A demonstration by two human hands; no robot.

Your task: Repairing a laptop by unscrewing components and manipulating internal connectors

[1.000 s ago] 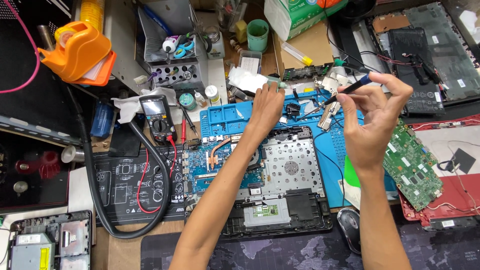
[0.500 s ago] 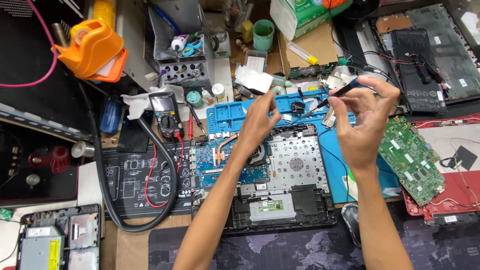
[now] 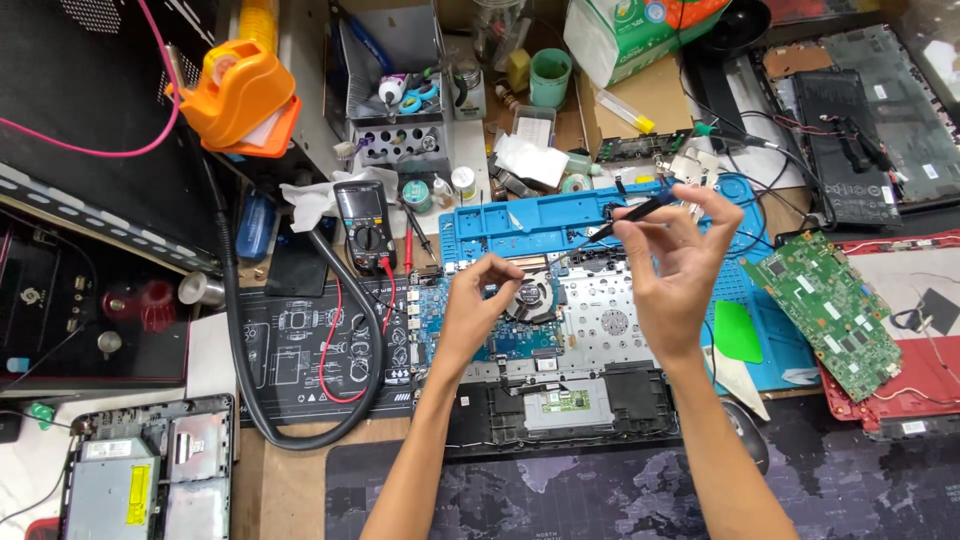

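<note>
- Head view: the right hand (image 3: 672, 270) pinches a slim black tool (image 3: 630, 215) between thumb and fingertips, raised over the opened laptop (image 3: 560, 345); bare metal lies below its fingers.
- The left hand (image 3: 478, 305) has its fingers curled narrow, tips beside the round fan (image 3: 530, 297).
- Beyond the fingers, the grey organiser (image 3: 395, 95) holds small tools.
- Whether the left fingertips grip anything cannot be told.

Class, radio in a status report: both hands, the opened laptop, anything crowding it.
Right hand pinching black screwdriver. Left hand over opened laptop, beside fan. Multimeter leads left; green circuit board right.
</note>
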